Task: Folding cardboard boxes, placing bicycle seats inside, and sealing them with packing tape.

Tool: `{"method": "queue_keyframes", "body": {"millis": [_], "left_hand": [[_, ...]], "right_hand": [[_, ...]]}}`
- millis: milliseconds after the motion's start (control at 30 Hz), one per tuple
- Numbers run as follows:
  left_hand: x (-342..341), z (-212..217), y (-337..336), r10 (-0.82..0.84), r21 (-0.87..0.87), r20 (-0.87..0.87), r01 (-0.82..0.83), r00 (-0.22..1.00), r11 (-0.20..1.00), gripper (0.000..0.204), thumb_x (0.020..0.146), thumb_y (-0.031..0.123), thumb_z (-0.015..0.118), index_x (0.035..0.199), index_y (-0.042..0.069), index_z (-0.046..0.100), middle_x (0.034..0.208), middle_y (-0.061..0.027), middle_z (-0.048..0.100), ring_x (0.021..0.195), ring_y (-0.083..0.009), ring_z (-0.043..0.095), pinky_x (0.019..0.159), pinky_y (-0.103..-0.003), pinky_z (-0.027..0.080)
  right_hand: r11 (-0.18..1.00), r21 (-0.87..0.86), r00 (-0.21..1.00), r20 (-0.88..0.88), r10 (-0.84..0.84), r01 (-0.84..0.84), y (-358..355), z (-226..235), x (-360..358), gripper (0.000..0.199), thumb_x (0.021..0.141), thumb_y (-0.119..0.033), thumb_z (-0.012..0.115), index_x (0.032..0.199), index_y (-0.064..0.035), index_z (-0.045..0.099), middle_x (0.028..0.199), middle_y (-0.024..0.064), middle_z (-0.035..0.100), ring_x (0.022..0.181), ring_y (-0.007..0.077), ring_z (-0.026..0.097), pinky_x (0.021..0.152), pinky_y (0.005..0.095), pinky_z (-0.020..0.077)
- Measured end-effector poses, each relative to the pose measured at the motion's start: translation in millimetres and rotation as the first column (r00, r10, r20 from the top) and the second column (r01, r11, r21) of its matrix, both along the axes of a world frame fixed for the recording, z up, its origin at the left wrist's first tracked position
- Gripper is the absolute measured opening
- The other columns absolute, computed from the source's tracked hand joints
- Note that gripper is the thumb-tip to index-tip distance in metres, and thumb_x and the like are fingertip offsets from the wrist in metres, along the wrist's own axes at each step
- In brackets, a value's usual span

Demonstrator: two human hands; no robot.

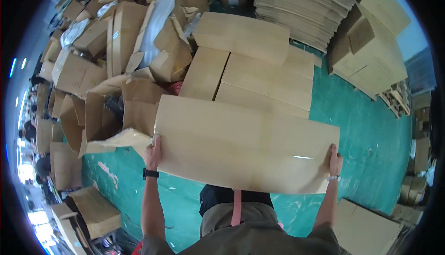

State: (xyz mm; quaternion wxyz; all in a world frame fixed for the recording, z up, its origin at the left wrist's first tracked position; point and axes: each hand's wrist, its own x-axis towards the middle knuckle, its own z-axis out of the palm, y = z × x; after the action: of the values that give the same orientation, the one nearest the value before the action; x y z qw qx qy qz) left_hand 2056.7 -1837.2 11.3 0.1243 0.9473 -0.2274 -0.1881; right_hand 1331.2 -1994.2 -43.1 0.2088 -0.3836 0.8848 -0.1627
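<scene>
A long, broad cardboard sheet stretches across in front of my body, roughly level, with a shiny strip near its right end. My left hand is closed on its left edge, thumb on top. At the opposite end my right hand grips the right edge, thumb also uppermost. How thick the sheet is does not show, and the fingers under it are hidden. Just beyond it lie several flat-topped cardboard boxes side by side. Another cardboard sheet rests over their far end.
Open and crumpled cartons are heaped at the left, some close to my left hand. A tall stack of flattened cardboard stands at the back. Large boxes stand far right, beside a wooden pallet. Green floor shows between.
</scene>
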Motion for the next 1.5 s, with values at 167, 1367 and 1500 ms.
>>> {"method": "queue_keyframes", "body": {"millis": [167, 1367, 1500], "left_hand": [[101, -69, -159, -0.094, 0.093, -0.086, 0.102, 0.992, 0.99, 0.097, 0.081, 0.083, 0.04, 0.101, -0.007, 0.07, 0.099, -0.0322, 0.067, 0.103, -0.0461, 0.063, 0.09, -0.05, 0.048], [317, -477, -634, -0.296, -0.485, 0.014, 0.265, 0.955, 0.833, 0.091, 0.088, 0.076, 0.043, 0.117, -0.008, 0.063, 0.115, -0.019, 0.069, 0.108, -0.0282, 0.063, 0.092, -0.038, 0.045], [335, -422, -655, -0.236, -0.138, -0.18, 0.213, 0.955, 0.967, 0.09, 0.089, 0.075, 0.043, 0.125, -0.005, 0.06, 0.127, -0.0217, 0.062, 0.118, -0.0286, 0.059, 0.099, -0.036, 0.042]], "right_hand": [[0.994, -0.087, 0.998, 0.021, -0.062, 0.064, -70, -52, 74, 0.082, 0.08, -0.072, 0.059, 0.09, 0.0089, 0.07, 0.091, 0.0273, 0.069, 0.089, 0.0369, 0.066, 0.081, 0.0438, 0.0493], [0.991, 0.087, 0.964, -0.255, -0.081, 0.106, -522, -370, 292, 0.077, 0.086, -0.073, 0.044, 0.108, -0.001, 0.06, 0.103, 0.0236, 0.069, 0.103, 0.0427, 0.063, 0.091, 0.0501, 0.0471], [1.0, 0.023, 0.993, -0.117, -0.017, 0.019, -522, -376, 290, 0.087, 0.084, -0.079, 0.041, 0.11, 0.002, 0.059, 0.113, 0.0287, 0.063, 0.112, 0.0443, 0.059, 0.094, 0.0494, 0.0456]]}}
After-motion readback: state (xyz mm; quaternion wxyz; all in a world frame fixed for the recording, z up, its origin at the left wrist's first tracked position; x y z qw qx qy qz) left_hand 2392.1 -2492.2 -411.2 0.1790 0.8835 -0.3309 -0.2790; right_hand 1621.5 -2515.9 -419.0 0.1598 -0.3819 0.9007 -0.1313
